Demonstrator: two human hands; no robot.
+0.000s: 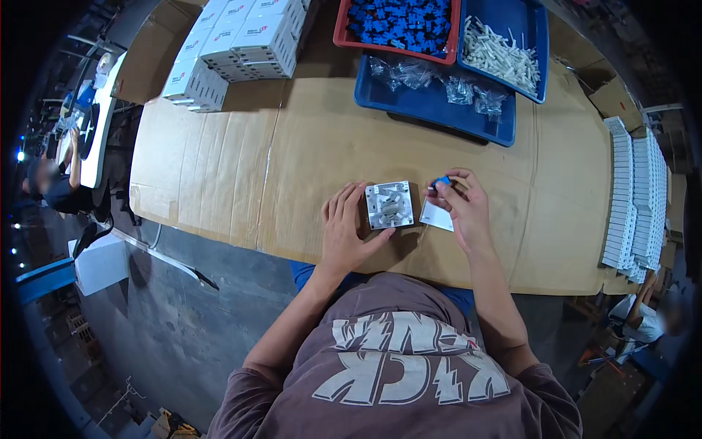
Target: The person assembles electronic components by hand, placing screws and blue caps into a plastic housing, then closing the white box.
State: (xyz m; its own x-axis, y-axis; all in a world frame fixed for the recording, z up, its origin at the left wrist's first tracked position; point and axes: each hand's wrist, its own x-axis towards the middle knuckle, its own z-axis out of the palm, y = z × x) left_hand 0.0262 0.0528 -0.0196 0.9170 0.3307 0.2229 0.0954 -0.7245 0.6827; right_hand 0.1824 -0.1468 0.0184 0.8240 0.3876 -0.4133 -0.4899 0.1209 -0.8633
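Observation:
A white square plastic housing (371,212) lies on the cardboard-covered table in front of me, with pale grey moulded parts and a light coiled piece inside. My left hand (344,230) braces it from the left, forefinger along its side and thumb at its near edge. To its right, my right hand (465,203) pinches a small blue plastic part (442,181) between thumb and fingers, slightly above the table. Beneath that hand lies a flat white square cover (436,216), partly hidden by the fingers.
Stacked white boxes (252,36) stand far left. At the back are a red tray (456,44) of blue parts, a blue tray (541,66) of white pieces and a lower blue tray (409,110) holding small clear bags. White stacks (632,197) line the right. People sit at both sides.

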